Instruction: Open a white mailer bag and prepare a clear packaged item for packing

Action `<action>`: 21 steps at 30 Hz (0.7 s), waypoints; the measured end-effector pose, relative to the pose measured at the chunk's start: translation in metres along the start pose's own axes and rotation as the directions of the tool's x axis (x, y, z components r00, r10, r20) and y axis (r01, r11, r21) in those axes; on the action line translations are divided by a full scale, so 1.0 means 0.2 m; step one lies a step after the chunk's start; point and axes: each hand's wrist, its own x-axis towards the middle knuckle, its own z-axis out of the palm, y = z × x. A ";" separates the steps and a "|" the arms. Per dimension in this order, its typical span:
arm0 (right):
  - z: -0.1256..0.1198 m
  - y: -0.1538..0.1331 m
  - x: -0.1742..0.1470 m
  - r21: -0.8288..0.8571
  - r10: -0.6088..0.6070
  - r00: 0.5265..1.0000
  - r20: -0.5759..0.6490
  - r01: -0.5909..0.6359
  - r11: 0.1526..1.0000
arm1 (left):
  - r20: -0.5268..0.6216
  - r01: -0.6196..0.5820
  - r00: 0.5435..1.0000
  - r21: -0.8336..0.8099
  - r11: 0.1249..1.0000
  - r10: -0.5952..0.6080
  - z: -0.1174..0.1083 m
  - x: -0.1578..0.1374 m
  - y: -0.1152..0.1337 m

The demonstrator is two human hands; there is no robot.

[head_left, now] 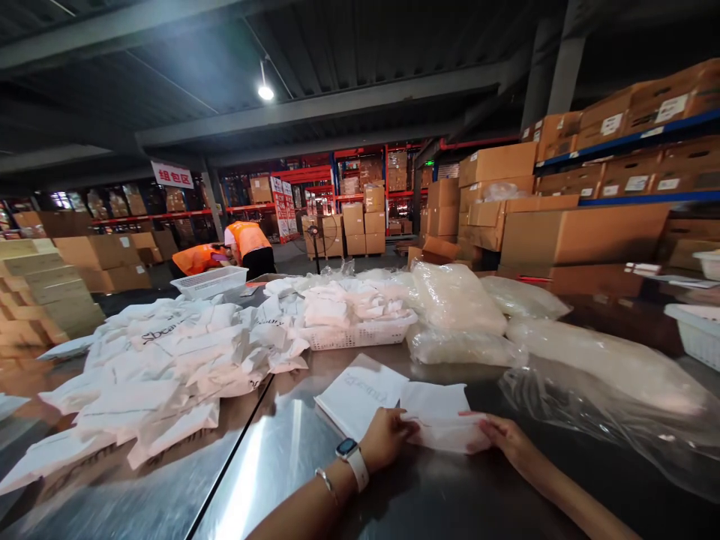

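Note:
On the steel table (315, 480) my left hand (388, 436), with a smartwatch and a bracelet on the wrist, presses the left end of a folded white cloth (444, 424). My right hand (506, 437) pinches the cloth's right end, so both hands hold it flat on the table. A flat white bag with printed lettering (360, 394) lies just behind the left hand, partly under the cloth.
A heap of white printed bags (169, 360) covers the table's left. A white basket of folded cloths (354, 315) and clear plastic sacks (458, 304) sit behind. Loose clear film (607, 390) spreads right. Two people in orange vests (225, 251) bend at the far end. Cardboard boxes (562, 225) fill shelves.

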 end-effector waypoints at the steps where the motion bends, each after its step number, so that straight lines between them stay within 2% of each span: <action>1: 0.01 0.00 0.00 0.007 -0.004 1.000 -0.020 0.004 1.000 | -0.011 0.004 1.000 -0.074 0.997 -0.005 0.01 0.01 -0.01; 3: 0.02 0.00 0.00 0.012 -0.007 0.998 -0.062 0.007 1.000 | -0.038 0.031 0.999 -0.171 0.985 -0.038 0.02 0.03 -0.02; 5: 0.03 0.00 0.01 0.001 -0.004 0.994 -0.109 0.004 1.000 | -0.096 0.073 0.991 -0.185 0.980 -0.092 0.03 0.05 -0.04; 8: 0.05 -0.02 0.02 -0.037 -0.005 0.987 -0.158 -0.001 0.999 | -0.205 0.091 0.972 -0.139 0.986 -0.118 0.05 0.06 -0.08; 12: 0.09 -0.03 0.04 -0.122 0.001 0.973 -0.232 -0.030 0.992 | -0.356 0.122 0.928 0.012 0.993 -0.109 0.07 0.05 -0.09; 18: 0.13 0.01 0.08 -0.325 -0.036 0.932 -0.361 -0.089 0.942 | -0.408 0.272 0.891 0.128 0.954 -0.199 0.06 0.06 -0.02; 21: 0.13 0.02 0.09 -0.384 -0.063 0.921 -0.384 -0.098 0.918 | -0.411 0.311 0.882 0.145 0.939 -0.229 0.06 0.07 0.01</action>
